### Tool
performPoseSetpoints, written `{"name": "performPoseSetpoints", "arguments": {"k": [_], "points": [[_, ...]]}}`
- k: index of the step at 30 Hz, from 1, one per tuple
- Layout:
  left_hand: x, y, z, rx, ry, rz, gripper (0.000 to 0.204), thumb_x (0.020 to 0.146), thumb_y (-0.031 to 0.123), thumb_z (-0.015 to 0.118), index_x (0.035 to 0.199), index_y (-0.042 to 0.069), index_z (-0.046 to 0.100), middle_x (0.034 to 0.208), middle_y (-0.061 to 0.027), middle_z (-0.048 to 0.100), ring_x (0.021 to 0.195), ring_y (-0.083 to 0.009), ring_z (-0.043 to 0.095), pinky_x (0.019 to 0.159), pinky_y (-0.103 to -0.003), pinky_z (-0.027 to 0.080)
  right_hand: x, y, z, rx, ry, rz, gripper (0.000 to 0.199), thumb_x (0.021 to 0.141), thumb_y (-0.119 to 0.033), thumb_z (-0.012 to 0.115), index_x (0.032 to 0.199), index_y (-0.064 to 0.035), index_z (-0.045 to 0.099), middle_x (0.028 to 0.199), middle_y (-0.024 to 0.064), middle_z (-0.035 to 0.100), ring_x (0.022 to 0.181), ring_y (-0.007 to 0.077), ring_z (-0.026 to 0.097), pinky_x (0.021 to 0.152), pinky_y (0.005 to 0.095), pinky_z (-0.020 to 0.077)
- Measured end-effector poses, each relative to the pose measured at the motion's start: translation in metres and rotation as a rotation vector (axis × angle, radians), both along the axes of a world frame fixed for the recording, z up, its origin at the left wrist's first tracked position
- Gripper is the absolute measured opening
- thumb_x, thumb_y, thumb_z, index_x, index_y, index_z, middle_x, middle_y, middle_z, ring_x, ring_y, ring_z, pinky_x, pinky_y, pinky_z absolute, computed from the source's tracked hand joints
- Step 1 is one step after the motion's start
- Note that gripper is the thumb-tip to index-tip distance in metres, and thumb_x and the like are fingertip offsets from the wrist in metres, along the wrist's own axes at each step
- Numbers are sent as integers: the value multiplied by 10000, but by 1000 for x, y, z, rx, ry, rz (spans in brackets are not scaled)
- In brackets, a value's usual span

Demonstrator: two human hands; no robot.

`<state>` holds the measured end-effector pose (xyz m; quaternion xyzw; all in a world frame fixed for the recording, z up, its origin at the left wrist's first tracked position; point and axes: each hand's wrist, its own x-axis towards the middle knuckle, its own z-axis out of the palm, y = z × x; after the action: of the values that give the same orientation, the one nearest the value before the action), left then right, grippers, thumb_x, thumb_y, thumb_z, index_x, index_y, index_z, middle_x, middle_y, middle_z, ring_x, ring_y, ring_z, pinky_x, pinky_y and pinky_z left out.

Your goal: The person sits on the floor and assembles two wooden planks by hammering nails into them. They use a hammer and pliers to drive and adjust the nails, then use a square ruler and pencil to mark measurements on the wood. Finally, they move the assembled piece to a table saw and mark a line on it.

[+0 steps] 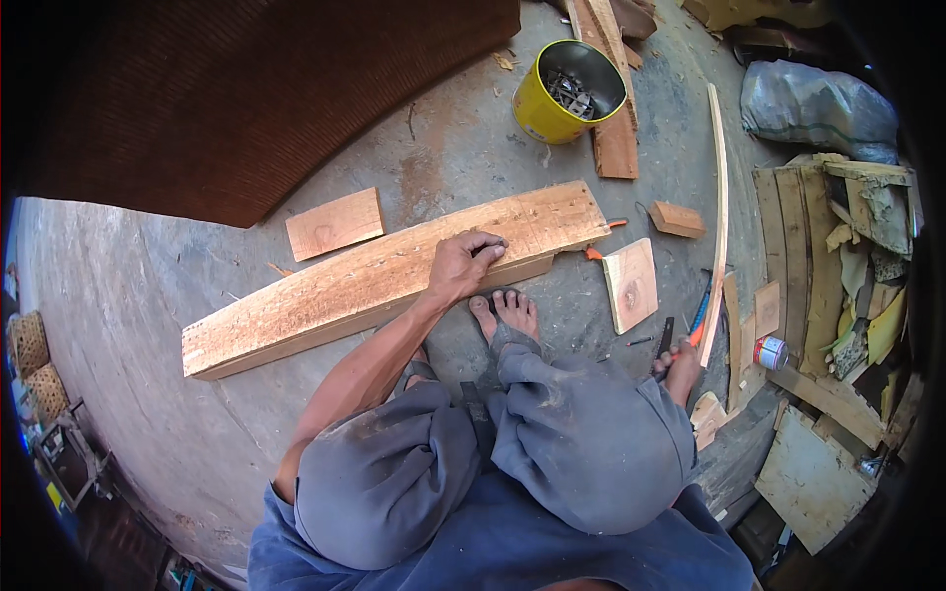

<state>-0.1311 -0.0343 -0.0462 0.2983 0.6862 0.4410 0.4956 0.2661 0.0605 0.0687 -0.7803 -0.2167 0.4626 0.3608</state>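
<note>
A long, thick wooden beam (365, 268) lies slantwise on the floor before my feet, its top face pitted with marks. Over its right half, my left hand (466, 266) rests with the fingers pinched together; a small dark thing at the fingertips is too small to name. Low at the right, my right hand (678, 371) closes round an orange-handled tool (697, 336), whose kind I cannot make out. Beside that hand are a dark narrow blade (666, 333) and a blue tool (702, 303).
A yellow tin (548, 106) of metal pieces stands beyond the beam, next to wooden planks (615, 148). Wood offcuts (335, 224) (632, 286) and a long thin strip (717, 197) lie about. A brown ridged panel (246, 89) fills the upper left. Scrap wood (808, 256) is heaped at the right.
</note>
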Motion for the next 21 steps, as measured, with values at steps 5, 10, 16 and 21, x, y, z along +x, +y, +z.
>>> {"name": "performPoseSetpoints", "arguments": {"k": [5, 10, 16, 21], "points": [[4, 1, 0, 56, 46, 1, 194, 926, 153, 731, 1075, 37, 776, 983, -92, 769, 885, -156, 706, 810, -290, 539, 26, 26, 44, -338, 572, -46, 166, 1075, -233, 488, 1082, -83, 560, 674, -27, 421, 459, 76, 378, 395, 270, 336], [5, 4, 2, 4, 65, 0, 195, 924, 155, 729, 1068, 34, 777, 985, -105, 767, 894, -166, 711, 809, -296, 541, -103, -10, 65, -260, -149, 910, 313, 1085, -258, 478, 1365, -131, 534, 671, 26, 502, 490, 136, 489, 443, 305, 420], [4, 3, 1, 31, 111, 3, 193, 909, 156, 735, 1057, 40, 782, 951, -122, 761, 876, -199, 714, 798, -317, 542, -178, 11, 76, 347, -441, 1580, 400, 1035, -179, 560, 1419, -74, 523, 878, 296, 669, 764, 454, 695, 656, 491, 521], [6, 6, 6, 68, 174, -27, 181, 895, 145, 740, 1035, 40, 787, 929, -140, 756, 863, -230, 715, 796, -333, 543, -183, 21, 69, 300, -591, 1765, 419, 1029, -151, 575, 1431, -52, 510, 829, 277, 671, 769, 452, 695, 658, 497, 521]]}}
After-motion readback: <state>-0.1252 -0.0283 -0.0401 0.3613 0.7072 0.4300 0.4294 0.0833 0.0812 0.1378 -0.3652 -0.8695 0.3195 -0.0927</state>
